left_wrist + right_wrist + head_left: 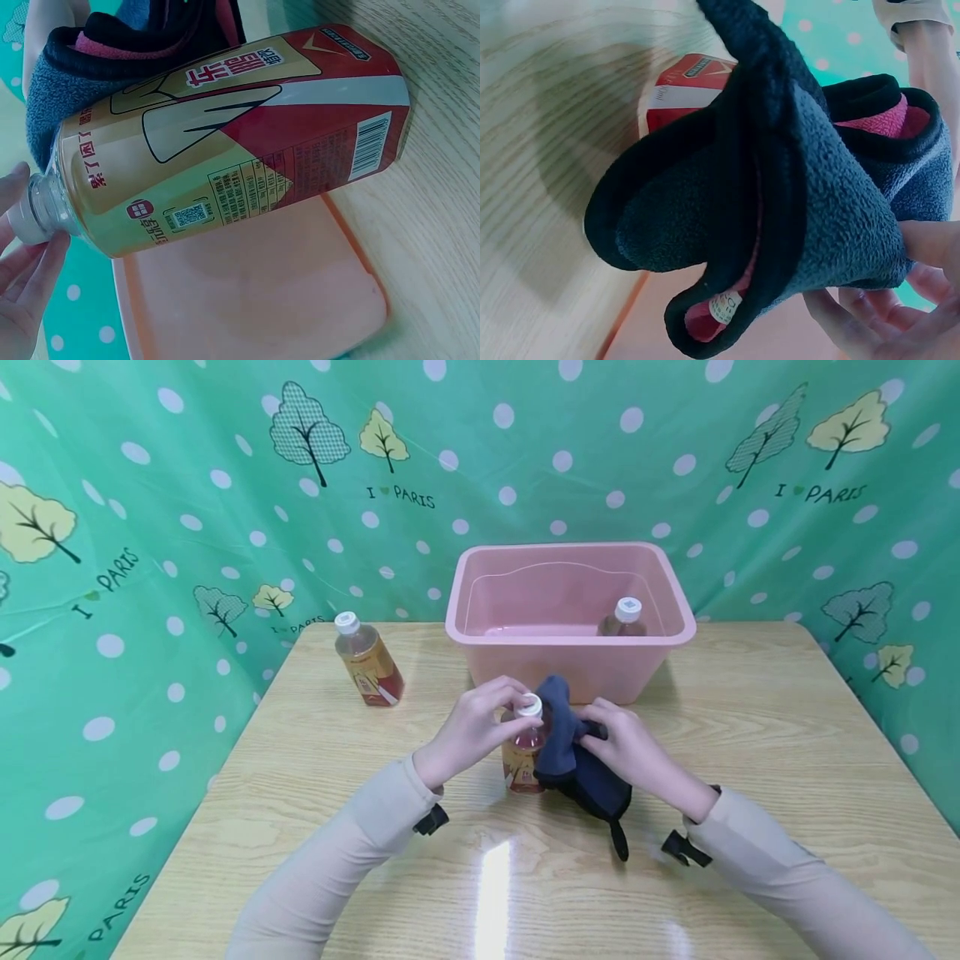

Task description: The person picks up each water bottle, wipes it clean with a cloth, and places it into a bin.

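Around the middle of the table [787, 752], the left hand [480, 722] pinched the white cap [530, 705] of an upright bottle [521, 764] between thumb and fingers. The right hand [628, 745], thumb and fingers closed on it, held a dark blue fleece piece [557, 727] with black edging against that bottle's right side. Beyond them, at the middle of the far edge, stood a pink bin [555, 664], with a bottle in the bin [627, 627] near its right end. A third bottle [371, 664] stood near the table's far left corner, touched by neither hand; behind everything hung a green patterned curtain [525, 468]. The work looked partway along: one bottle was already in the bin, one was being handled and one was left standing apart. Only the left wrist view made out the label's barcode [370, 146] and square code [190, 215]. The right wrist view showed the fleece's pink lining [877, 120] and a small pale tag [725, 307], neither discernible from the head, whereas only the head view showed all three bottles. Whether the fleece gripped the bottle, I could not tell.
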A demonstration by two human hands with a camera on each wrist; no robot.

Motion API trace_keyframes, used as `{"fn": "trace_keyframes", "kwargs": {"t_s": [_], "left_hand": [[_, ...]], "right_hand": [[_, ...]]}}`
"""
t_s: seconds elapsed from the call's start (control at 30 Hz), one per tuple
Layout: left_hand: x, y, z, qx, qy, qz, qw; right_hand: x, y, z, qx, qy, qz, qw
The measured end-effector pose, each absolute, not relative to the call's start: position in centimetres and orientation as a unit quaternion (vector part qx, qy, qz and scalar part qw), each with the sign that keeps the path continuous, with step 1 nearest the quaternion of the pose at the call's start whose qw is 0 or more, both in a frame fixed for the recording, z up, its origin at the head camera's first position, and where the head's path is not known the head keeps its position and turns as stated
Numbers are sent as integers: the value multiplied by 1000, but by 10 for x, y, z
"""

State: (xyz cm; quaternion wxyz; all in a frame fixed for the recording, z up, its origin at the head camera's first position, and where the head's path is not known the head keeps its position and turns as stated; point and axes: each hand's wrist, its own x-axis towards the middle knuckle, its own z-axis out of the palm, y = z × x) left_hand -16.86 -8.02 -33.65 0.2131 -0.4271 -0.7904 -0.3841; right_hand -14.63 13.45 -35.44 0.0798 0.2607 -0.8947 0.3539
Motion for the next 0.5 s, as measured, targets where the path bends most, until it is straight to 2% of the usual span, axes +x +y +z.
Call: {"fn": "trace_keyframes", "kwargs": {"t_s": [0.5], "left_hand": [[-169, -80, -337, -430, -786, -392, 211]], "right_hand": [[-151, 135, -380, 271, -896, 342, 81]]}}
